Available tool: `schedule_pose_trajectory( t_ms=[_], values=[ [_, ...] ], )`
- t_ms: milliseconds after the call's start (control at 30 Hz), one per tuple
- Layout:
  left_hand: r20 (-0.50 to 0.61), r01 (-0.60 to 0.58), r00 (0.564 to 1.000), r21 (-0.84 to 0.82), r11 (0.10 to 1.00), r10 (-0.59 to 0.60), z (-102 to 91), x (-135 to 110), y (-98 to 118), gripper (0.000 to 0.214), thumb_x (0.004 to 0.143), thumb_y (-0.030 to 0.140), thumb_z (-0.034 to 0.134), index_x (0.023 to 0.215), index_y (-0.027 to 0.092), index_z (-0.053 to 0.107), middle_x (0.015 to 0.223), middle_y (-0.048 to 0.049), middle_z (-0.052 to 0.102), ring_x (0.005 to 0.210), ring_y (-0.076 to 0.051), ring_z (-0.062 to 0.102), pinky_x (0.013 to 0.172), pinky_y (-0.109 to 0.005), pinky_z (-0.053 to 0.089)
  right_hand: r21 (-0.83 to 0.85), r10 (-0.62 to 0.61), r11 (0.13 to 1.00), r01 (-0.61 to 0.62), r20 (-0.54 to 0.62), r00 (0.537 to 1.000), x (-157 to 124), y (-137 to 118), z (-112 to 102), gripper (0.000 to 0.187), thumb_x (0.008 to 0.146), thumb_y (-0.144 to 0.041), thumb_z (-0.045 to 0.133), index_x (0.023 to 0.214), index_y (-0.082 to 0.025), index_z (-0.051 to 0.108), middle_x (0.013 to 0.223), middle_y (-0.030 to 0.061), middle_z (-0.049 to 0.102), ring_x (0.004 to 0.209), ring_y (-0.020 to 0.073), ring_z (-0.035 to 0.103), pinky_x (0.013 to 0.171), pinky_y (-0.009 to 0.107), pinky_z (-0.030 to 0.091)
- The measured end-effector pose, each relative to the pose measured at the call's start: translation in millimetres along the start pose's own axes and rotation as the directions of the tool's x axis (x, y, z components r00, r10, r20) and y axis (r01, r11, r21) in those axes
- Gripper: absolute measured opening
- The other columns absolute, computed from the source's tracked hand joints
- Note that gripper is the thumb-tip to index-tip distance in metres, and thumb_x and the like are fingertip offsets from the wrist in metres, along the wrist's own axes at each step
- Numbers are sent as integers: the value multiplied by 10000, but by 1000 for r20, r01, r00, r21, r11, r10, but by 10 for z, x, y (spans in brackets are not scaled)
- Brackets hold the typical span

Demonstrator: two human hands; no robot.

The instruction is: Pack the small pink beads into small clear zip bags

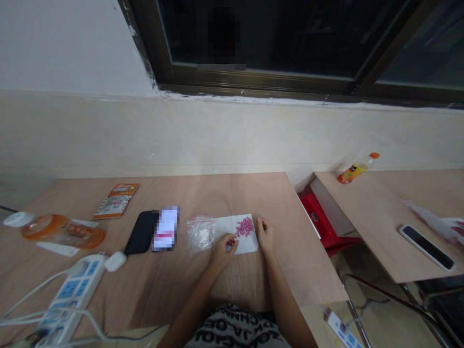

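A white sheet of paper (224, 225) lies on the table in front of me, with a cluster of small pink beads (245, 226) on its right half. Over the sheet's lower left part, my left hand (222, 252) is curled around several dark red bead-like pieces (230, 242). My right hand (266, 237) rests just beyond the sheet's right edge, fingers bent in and closed; whatever they may pinch is too small to make out. Against the paper's left side sits a clear plastic zip bag (200, 235), its contents unclear.
Left on the wooden table (174, 285) are a lit phone (166, 229), a black phone (140, 233), an orange packet (116, 200), a lying bottle (63, 231) and a power strip (74, 290) with cables. A second table (377, 208) holds another bottle (353, 172); a red stool (319, 224) stands between.
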State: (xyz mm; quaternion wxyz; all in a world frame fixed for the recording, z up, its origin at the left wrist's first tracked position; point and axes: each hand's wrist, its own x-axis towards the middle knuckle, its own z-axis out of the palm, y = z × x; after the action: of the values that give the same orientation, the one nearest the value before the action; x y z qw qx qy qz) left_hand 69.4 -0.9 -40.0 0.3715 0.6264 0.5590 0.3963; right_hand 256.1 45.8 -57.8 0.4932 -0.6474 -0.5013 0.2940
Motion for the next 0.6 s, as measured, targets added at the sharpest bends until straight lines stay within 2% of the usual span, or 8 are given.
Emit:
schedule_pose_trajectory(
  t_ms=[400, 600],
  values=[
    [1, -14, 1000, 8, 1000, 14, -10, -4, 2, 141, 809, 276, 570, 872, 178, 648, 733, -13, 674, 685, -148, 640, 683, -280, 532, -55, -2, 998, 2, -2, 1000, 19, 54, 14, 557, 885, -608, 386, 757, -142, 663, 619, 27, 608, 581, 163, 515, 561, 249, 391],
    [0, -5, 1000, 0, 1000, 5, -13, 5, 15, 131, 802, 272, 571, 854, 181, 649, 715, -7, 666, 679, -146, 638, 675, -271, 526, -37, -11, 999, 10, -12, 1000, 17, 21, 13, 565, 880, -617, 394, 765, -137, 669, 670, 45, 647, 638, 177, 559, 582, 251, 407]
  ],
)
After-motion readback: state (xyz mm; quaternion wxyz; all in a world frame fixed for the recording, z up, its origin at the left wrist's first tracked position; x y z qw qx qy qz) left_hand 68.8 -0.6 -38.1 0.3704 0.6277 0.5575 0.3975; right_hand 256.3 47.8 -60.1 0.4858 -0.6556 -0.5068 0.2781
